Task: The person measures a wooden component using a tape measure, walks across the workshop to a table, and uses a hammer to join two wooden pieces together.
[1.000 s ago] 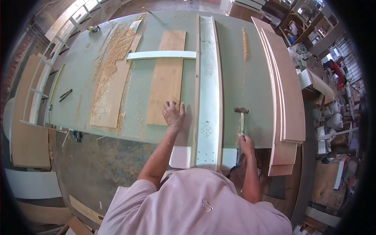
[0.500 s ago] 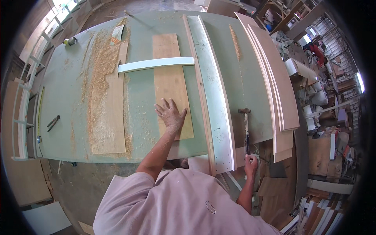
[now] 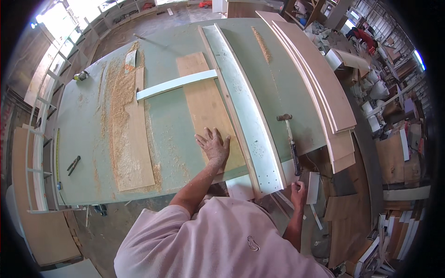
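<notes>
Green surface (image 3: pixel 83 139), left hand (image 3: pixel 214 146) flat with fingers spread on plywood board (image 3: pixel 206 106), right hand (image 3: pixel 298 191) curled closed below hammer (image 3: pixel 290 141)

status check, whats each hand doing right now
Left hand flat, fingers spread, on plywood board. Right hand closed below hammer handle, grip unclear. Pale long panel lies between them.

No packages, labels, signs or screens can be made out anywhere on the workbench or in the cluttered surroundings of the workshop.
</notes>
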Available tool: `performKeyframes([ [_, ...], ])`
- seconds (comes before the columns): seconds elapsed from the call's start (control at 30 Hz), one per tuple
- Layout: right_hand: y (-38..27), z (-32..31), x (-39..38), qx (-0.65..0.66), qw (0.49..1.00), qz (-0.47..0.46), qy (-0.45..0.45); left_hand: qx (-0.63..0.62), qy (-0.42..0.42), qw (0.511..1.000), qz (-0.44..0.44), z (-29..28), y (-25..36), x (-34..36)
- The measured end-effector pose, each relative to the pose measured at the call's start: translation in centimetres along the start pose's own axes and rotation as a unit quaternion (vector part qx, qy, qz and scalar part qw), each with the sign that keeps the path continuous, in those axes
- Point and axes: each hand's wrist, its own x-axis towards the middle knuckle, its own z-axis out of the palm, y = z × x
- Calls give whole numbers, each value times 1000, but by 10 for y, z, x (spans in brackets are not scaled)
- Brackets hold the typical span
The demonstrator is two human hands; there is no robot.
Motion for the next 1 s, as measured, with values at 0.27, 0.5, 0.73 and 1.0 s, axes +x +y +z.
performKeyframes([
  [0.27,25,10,-28,-11,998,30,61,-32,-32,999,20,-5,-2,21],
  [0.5,12,24,-53,-14,998,59,35,-43,-52,998,21,-1,-7,36],
  [0.73,-14,25,-70,-13,993,115,17,-57,-64,996,-3,2,-19,63],
  [1.0,1,0,-135,18,969,239,63,-134,74,985,74,-12,-56,194],
])
